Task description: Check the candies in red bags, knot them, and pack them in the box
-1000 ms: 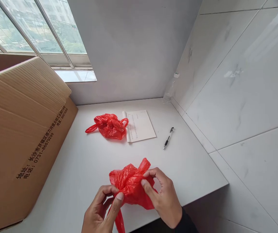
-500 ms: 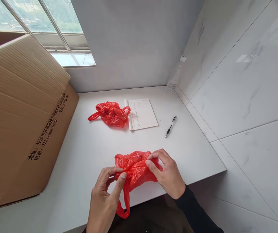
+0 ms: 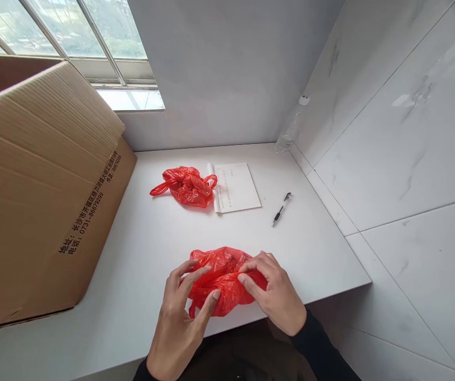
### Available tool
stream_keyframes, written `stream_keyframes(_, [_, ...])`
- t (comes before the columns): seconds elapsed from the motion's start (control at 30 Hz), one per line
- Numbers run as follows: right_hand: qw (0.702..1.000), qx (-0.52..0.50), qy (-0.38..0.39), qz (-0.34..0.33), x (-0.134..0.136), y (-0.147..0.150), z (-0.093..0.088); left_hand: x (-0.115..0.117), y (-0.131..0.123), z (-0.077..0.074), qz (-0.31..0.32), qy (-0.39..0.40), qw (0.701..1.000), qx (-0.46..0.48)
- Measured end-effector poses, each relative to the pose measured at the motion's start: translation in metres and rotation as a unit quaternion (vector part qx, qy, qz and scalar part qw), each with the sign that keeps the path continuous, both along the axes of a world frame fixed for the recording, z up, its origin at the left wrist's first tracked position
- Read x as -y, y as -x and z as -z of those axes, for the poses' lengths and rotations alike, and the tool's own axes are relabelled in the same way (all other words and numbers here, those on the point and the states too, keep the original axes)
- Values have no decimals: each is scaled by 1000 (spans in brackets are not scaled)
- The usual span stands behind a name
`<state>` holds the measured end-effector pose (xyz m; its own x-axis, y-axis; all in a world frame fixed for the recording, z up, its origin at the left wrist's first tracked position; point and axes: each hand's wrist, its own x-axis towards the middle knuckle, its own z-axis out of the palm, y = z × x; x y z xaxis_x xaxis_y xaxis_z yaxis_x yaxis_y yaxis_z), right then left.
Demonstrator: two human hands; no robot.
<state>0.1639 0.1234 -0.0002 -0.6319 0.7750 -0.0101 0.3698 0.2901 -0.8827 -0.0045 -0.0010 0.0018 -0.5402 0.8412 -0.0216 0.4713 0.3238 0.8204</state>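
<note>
A crumpled red plastic bag (image 3: 223, 259) lies near the table's front edge, between my two hands. My right hand (image 3: 277, 291) pinches a fold on the bag's right side between thumb and fingers. On the other side, my left hand (image 3: 185, 312) has its thumb and fingers spread apart over the bag's left part, grasping nothing that I can see. What the bag contains, if anything, is hidden. Farther back sits a second red plastic bag (image 3: 188, 188), bunched up, with one twisted end pointing left and a loop touching the notepad (image 3: 237, 188).
A large cardboard box (image 3: 33, 201) stands on the left of the white table (image 3: 140, 254). A black-and-clear pen (image 3: 281, 210) lies right of the notepad. In the back right corner is a clear plastic bottle (image 3: 289, 129), beside the tiled wall (image 3: 410, 159).
My left hand has let go of the bag's handle and spread its fingers. The handle that hung over the table edge is now up by the bag. My right hand keeps its pinch.
</note>
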Motion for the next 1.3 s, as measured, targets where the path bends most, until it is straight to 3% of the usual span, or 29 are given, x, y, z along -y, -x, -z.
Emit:
stream_keyframes(0.1, [999, -11, 12, 41, -7, -12, -3, 8, 16, 4, 17, -12, 1000, -18])
stream_keyframes(0.27, [990, -29, 27, 133, -17, -30, -8, 13, 26, -5, -109, -14, 994, 1])
stream_keyframes(0.43, [998, -14, 15, 65, -8, -17, -14, 1, 6, -12, -62, -44, 996, -49])
stream_keyframes(0.57, [999, 9, -12, 31, -8, -10, -16, -1, 12, -10, -83, -47, 994, -48])
stream_keyframes(0.73, [983, -27, 24, 180, -13, -31, -19, 12, 23, -32, -261, -70, 960, 73])
stream_keyframes(0.8, [976, -33, 2, 216, -8, -37, -27, 16, 19, -43, -276, -89, 951, 108])
stream_keyframes(0.87, [970, -62, -60, 227, 2, -36, -38, 19, 14, -47, -235, -96, 963, 93])
stream_keyframes(0.93, [970, -118, -128, 173, 14, -29, -52, 20, 8, -48, -172, -72, 982, 39])
stream_keyframes(1.0, [978, -130, -157, 36, 23, -18, -63, 20, 4, -47, -123, -45, 991, -28])
stream_keyframes(1.07, [978, -63, -171, -104, 28, -7, -66, 17, 1, -48, -80, -39, 993, -72])
stream_keyframes(1.13, [967, 36, -184, -173, 30, 0, -61, 15, -2, -52, -60, -37, 995, -66])
stream_keyframes(1.2, [958, 120, -190, -179, 28, 1, -51, 13, -3, -58, -105, -24, 993, -39])
stream_keyframes(1.3, [946, 212, -193, -148, 24, -5, -36, 15, -2, -62, -224, -20, 974, -32])
